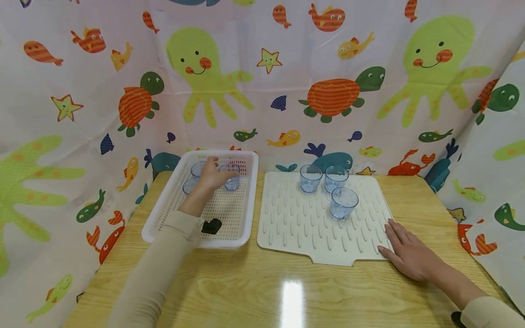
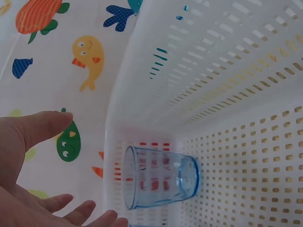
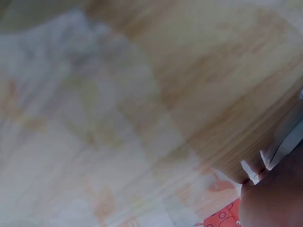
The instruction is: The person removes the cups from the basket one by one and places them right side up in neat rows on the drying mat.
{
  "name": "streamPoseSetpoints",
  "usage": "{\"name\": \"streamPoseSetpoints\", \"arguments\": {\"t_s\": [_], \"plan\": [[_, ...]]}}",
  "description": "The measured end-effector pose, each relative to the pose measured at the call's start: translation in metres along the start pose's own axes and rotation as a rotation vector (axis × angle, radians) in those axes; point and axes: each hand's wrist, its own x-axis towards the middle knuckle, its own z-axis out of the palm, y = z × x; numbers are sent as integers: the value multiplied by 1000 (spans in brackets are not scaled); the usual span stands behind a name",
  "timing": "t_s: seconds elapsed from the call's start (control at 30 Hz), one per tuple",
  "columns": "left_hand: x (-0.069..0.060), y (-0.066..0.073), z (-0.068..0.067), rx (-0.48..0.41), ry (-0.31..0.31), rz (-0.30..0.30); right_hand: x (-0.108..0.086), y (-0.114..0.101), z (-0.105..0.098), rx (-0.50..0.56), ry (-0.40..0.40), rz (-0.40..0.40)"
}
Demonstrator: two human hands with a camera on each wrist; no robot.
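Nearest the camera, a pale sleeve [image 1: 139, 291] slants over the table [image 1: 229, 291] to the left hand [image 1: 208, 177], which is inside a white basket [image 1: 235, 223]. Its fingers are spread, the thumb well apart from the rest, near a tumbler [image 1: 232, 184] and not gripping it. That tumbler stands upright by the basket's back wall, with two other tumblers [image 1: 198, 167] to its left. It should be light and stiff, probably slippery on its smooth sides and perhaps fragile; whether it is glass or plastic I cannot tell. The upper side, just below the rim, seems the best hold. It is clear pale blue, wider at the mouth, with a thick, darker base. The right hand [image 1: 412, 253] rests with fingers extended at the right edge of a ridged mat [image 1: 287, 228] bearing three similar tumblers [image 1: 343, 205]
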Motion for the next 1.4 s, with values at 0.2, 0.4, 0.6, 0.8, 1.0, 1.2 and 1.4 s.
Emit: {"name": "streamPoseSetpoints", "arguments": {"t_s": [0.2,0.4,0.6,0.8,1.0,1.2,1.4], "plan": [[12,-3,7,-34,-11,-22,0,2,0,1,-3,5],[22,-3,14,-46,-5,-90,-1,-1,-3,-7,1,0],[27,-7,18,-14,9,-122,0,-4,-6,-8,7,4],[40,-18,25,-12,36,-137,2,-4,-7,-21,12,3],[47,-25,29,-29,41,-148,2,-4,-8,-1,15,-4],[50,-31,33,4,50,-148,0,-4,-7,11,10,1],[53,-35,36,5,65,-132,-2,-6,-6,8,9,10]]}}
